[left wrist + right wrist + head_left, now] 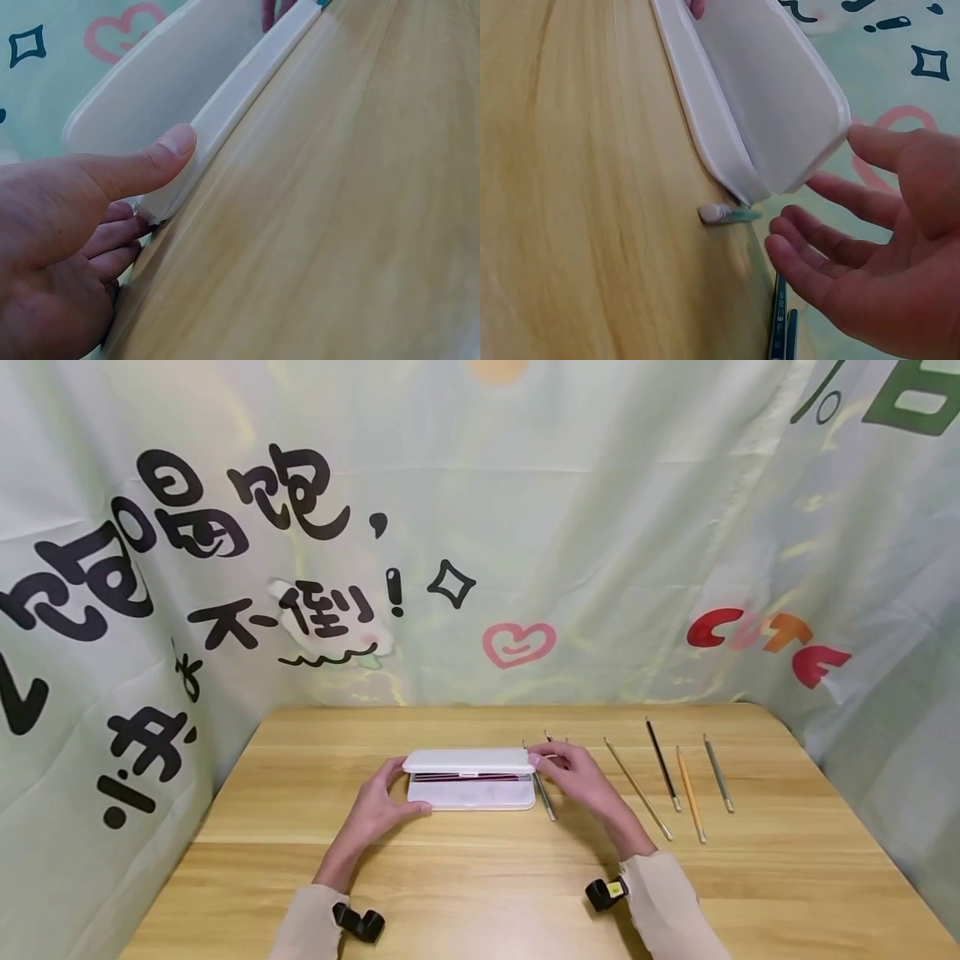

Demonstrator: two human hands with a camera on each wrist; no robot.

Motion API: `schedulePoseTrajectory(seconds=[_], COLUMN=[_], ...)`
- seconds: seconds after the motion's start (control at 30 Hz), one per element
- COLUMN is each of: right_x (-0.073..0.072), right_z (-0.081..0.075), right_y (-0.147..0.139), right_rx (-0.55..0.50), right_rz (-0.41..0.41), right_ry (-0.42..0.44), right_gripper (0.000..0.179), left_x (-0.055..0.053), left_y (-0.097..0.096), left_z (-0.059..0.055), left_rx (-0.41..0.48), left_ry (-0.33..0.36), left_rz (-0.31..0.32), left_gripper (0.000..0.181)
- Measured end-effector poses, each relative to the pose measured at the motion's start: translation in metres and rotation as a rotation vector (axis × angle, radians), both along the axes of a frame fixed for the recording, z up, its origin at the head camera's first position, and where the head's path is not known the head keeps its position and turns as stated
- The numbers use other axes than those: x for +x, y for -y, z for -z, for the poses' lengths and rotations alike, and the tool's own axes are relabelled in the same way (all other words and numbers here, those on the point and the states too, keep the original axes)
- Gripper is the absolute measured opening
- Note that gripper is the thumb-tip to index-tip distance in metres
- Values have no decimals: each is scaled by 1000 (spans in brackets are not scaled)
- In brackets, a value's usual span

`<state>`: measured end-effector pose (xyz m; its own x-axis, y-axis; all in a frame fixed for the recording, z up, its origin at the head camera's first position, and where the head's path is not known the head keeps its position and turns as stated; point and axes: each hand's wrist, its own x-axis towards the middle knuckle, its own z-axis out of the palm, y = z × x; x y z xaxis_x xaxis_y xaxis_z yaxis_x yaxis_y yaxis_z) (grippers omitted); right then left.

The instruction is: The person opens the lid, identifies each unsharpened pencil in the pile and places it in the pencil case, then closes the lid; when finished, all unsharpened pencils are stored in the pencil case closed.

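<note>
A white pencil case [471, 795] lies on the table with its lid [461, 761] raised partway. Dark red pencils [442, 777] show inside, under the lid. My left hand [377, 807] holds the case's left end, the thumb on the front wall and the fingers around the end, as the left wrist view shows. With thumb and index finger, my right hand [579, 778] pinches the lid's right corner; its other fingers are loosely bent and hold nothing in the right wrist view. A dark green pencil [547, 802] lies just right of the case, partly hidden by that hand.
Right of my right hand lie several loose pencils: a gold one [637, 787], a black one [663, 766], an orange one [692, 796] and a grey one [718, 774]. More pencil tips [548, 736] show behind the hand. A printed curtain [600, 543] hangs behind the wooden table [480, 877].
</note>
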<state>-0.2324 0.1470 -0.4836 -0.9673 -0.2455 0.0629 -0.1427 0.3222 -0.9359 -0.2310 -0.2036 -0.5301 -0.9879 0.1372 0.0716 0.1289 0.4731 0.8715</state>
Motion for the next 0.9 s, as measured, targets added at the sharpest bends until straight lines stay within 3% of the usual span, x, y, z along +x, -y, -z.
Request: schedulePoseTrajectory(seconds=[0.23, 0.4, 0.6, 0.9], right_x=[-1, -1, 1, 1], right_z=[7, 12, 16, 19], right_y=[-6, -6, -3, 2], right_rx=[92, 123, 176, 188], right_rz=[-69, -118, -114, -92], right_ry=[9, -51, -93, -70], right_gripper=[49, 49, 52, 51], left_x=[-6, -6, -4, -1], left_y=[3, 7, 8, 6], left_z=[2, 3, 6, 3], left_rx=[51, 66, 16, -7], left_ry=[-69, -52, -62, -50], left_rz=[74, 132, 99, 97], left_gripper=[98, 91, 70, 73])
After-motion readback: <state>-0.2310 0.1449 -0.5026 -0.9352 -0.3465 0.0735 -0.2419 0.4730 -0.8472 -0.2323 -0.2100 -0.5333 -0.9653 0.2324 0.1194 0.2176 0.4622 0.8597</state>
